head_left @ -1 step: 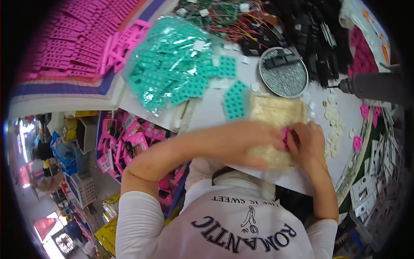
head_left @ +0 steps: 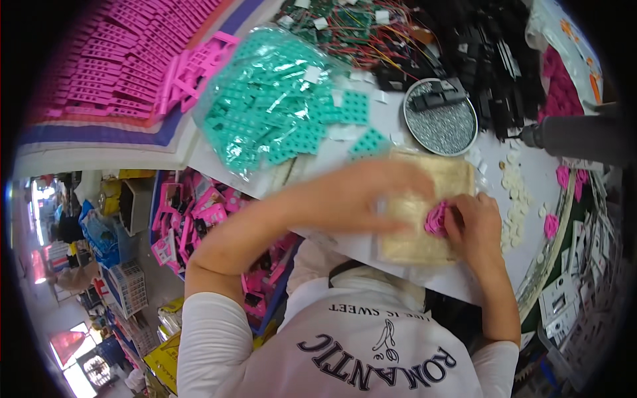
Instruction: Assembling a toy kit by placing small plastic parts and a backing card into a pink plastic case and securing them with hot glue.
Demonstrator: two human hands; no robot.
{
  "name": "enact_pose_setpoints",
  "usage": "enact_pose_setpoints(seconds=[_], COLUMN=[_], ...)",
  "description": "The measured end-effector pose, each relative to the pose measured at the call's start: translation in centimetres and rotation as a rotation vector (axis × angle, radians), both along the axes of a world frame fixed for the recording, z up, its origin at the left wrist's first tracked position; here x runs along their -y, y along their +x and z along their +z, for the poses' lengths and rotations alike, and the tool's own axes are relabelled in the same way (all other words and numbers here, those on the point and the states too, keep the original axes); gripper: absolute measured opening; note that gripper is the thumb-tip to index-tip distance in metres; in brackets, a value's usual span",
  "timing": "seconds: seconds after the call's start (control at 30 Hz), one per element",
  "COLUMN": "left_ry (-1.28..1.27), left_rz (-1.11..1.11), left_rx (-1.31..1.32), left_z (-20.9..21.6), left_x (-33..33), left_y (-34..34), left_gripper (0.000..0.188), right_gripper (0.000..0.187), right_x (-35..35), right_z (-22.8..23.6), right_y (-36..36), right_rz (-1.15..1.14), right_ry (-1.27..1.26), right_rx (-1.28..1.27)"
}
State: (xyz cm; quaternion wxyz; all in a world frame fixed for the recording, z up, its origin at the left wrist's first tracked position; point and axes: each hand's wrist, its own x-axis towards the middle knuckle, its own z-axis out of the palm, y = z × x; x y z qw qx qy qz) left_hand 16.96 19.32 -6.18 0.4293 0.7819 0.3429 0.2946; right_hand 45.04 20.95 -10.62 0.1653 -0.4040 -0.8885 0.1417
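Hands [head_left: 476, 225] parted over what seems a gold mat [head_left: 415, 249]

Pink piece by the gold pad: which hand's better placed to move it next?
Right, probably: the right hand has its fingers at the edge of the pink piece. The left hand, blurred over the gold pad, appears apart from it.

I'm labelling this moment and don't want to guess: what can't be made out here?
All in the head view:
Left hand: blurred, so any small thing in it is unclear.
Pink piece: its right edge is hidden by the right hand.
Dark tool: its rear is lost in the black rim.
Silvery bits: too small to tell apart.
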Motion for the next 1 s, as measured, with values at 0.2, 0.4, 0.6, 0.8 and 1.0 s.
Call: enact_pose_setpoints(seconds=[0.2,0.4,0.6,0.8,1.0], left_ry=[0.401,-0.195,-0.235,-0.007,0.821], left_rz=[0.867,1.095,1.011,1.086,1.281], left_rx=[-0.834,-1.227,-0.988,-0.581,-0.442], left_z=[4.7,1.5,-1.1,5.9,13.4], left_x=[-14.8,-16.9,-14.2,-13.0,0.7], left_y=[-21.5,-40.1,-39.2,-38.8,-23.0], left_gripper=[0.033,0.074,0.101,0.043,0.043], right_gripper=[0.010,0.011,0.011,0.013,0.040], right_x=[0.3,0.9,0.8,0.4,1.1], right_z=[0.9,0.4,0.9,-0.4,2.8], right_y=[-0.2,0.1,-0.3,1.3,1.9], right_rz=[-0.035,-0.075,-0.080,-0.033,-0.058], right_ry=[-0.046,-0.110,-0.148,-0.066,-0.314], right_rx=[-0.050,-0.126,-0.102,-0.180,-0.512])
